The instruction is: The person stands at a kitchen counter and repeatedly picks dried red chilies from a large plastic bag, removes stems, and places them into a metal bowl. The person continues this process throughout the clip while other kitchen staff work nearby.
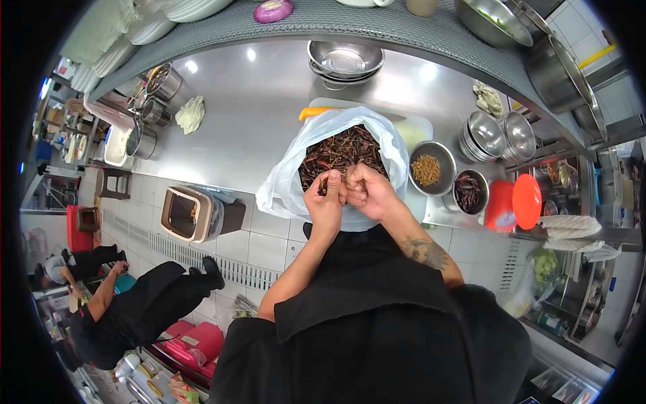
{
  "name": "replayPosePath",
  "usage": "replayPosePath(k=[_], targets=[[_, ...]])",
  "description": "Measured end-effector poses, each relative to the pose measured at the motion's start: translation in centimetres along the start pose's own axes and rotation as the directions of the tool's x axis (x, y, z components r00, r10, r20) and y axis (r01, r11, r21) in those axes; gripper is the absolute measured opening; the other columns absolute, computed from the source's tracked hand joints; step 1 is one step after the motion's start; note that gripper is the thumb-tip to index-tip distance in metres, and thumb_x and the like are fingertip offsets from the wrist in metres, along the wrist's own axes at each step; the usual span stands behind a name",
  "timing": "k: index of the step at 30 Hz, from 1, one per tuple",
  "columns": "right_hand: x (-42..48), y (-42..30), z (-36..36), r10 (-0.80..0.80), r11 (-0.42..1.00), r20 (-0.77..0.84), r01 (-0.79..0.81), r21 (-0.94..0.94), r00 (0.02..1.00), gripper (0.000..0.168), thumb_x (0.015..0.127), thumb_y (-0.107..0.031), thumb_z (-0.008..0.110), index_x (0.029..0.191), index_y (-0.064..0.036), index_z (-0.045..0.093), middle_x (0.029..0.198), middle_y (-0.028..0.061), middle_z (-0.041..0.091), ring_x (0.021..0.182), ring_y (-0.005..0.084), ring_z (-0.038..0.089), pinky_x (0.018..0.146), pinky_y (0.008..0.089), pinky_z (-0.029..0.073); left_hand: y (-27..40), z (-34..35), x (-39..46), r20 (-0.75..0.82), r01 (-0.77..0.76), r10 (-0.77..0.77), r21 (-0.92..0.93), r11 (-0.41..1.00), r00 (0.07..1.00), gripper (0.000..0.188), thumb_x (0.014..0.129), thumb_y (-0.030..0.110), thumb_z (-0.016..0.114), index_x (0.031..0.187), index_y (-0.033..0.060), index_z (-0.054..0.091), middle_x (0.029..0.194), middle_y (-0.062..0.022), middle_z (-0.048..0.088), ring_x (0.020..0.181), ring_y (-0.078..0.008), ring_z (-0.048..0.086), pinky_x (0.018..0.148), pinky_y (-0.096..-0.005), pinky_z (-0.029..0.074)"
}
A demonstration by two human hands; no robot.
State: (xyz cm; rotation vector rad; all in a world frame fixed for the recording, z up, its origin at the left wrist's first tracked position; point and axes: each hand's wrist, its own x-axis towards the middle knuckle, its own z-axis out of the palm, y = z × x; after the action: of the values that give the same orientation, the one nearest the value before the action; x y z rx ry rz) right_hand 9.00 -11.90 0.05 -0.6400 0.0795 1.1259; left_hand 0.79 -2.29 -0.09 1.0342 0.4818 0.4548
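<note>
Dark dried chillies [343,144] fill an open whitish plastic bag [282,174] at the front of the steel counter. Over the bag's near side, my left hand [325,199] is closed around a few dried chillies, one showing beside the thumb. My right hand [373,194] meets it with fingers curled, pinching a small piece of dried chilli between the fingertips of both hands; the fingers mostly hide it. To the right, a steel bowl [446,151] holds thin tan stems [425,170]. Beside it, a steel pot [483,204] contains dark red dried chillies [467,192].
Behind the bag lies a cutting board [424,126] with an orange-handled knife [315,112]. Stacked colanders [345,60] stand farther back. Steel bowls [484,136] and a red scale [499,202] are rightward. A shelf [323,25] overhangs the counter. A bin [184,214] and a co-worker [151,303] are at left.
</note>
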Motion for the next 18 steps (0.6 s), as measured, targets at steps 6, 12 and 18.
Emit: replayPosePath(k=[6, 12, 18], targets=[[-0.9, -0.9, -1.9, 0.134, 0.990, 0.192, -0.141, 0.019, 0.972, 0.019, 0.081, -0.010, 0.049, 0.063, -0.008, 0.044, 0.057, -0.0029, 0.036, 0.043, 0.0052, 0.032, 0.039, 0.0209, 0.026, 1.5, 0.2, -0.7, 0.127, 0.322, -0.307, -0.118, 0.940, 0.943, 0.025, 0.099, 0.024, 0.053, 0.081, 0.0062, 0.053, 0.060, 0.0019, 0.044, 0.051, -0.0073, 0.038, 0.047, -0.0219, 0.029], [-4.5, -4.6, -0.6, -0.043, 0.993, 0.125, 0.055, -0.101, 0.991, 0.012, 0.077, -0.003, 0.050, 0.066, -0.003, 0.045, 0.060, -0.0005, 0.035, 0.049, 0.0063, 0.031, 0.040, 0.0212, 0.025, 3.0, -3.5, 2.1, 0.343, 0.535, -0.416, -0.438, 0.722, 0.842, 0.025, 0.099, 0.025, 0.051, 0.085, 0.0044, 0.054, 0.061, 0.0026, 0.038, 0.051, -0.0067, 0.036, 0.044, -0.0217, 0.032], [-6.9, -10.1, -6.1, -0.838, 0.014, -0.120, -0.200, -0.980, 0.533, 0.017, 0.086, -0.014, 0.055, 0.080, -0.002, 0.065, 0.068, 0.0141, 0.060, 0.063, 0.0290, 0.059, 0.062, 0.0401, 0.045, 4.5, -6.3, 3.1, 0.439, 0.590, -0.412, -0.435, 0.680, 0.798, 0.012, 0.095, 0.010, 0.050, 0.095, 0.0000, 0.058, 0.074, -0.0075, 0.055, 0.059, -0.0122, 0.046, 0.046, -0.0223, 0.036]])
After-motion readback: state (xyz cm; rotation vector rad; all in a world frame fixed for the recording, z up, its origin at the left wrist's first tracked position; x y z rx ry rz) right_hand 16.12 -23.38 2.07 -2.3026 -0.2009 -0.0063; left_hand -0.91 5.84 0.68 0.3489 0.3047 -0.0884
